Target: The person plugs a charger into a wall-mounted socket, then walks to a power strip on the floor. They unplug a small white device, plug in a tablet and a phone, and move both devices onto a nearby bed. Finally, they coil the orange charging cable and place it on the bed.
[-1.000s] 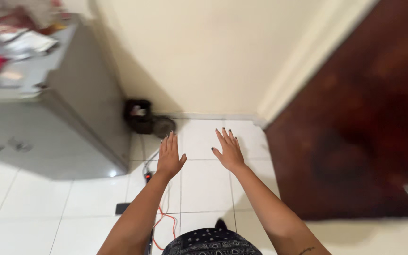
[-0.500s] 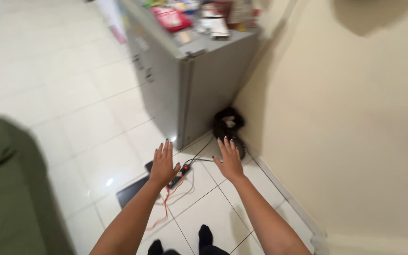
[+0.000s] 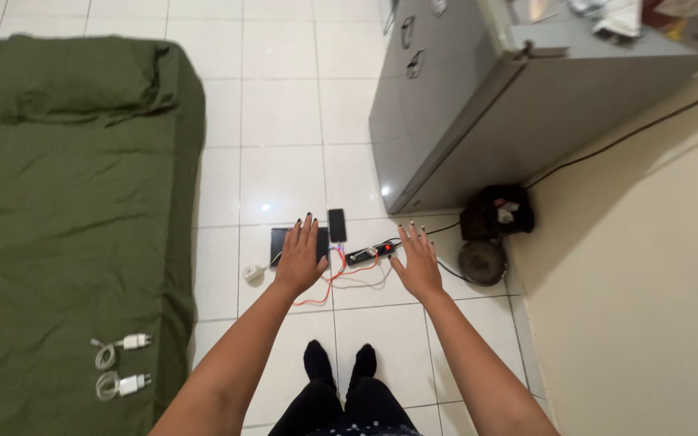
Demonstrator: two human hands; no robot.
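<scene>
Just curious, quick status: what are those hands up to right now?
Left hand and right hand open, held out, empty. Below them: power strip, tablet, phone on floor. Nothing blocking.

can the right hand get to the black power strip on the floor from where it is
Probably yes. The right hand is open, palm down, empty, and in this view sits just beside the power strip on the white tiled floor. Nothing lies between them, though the hand looks raised above the floor and would need lowering.
</scene>
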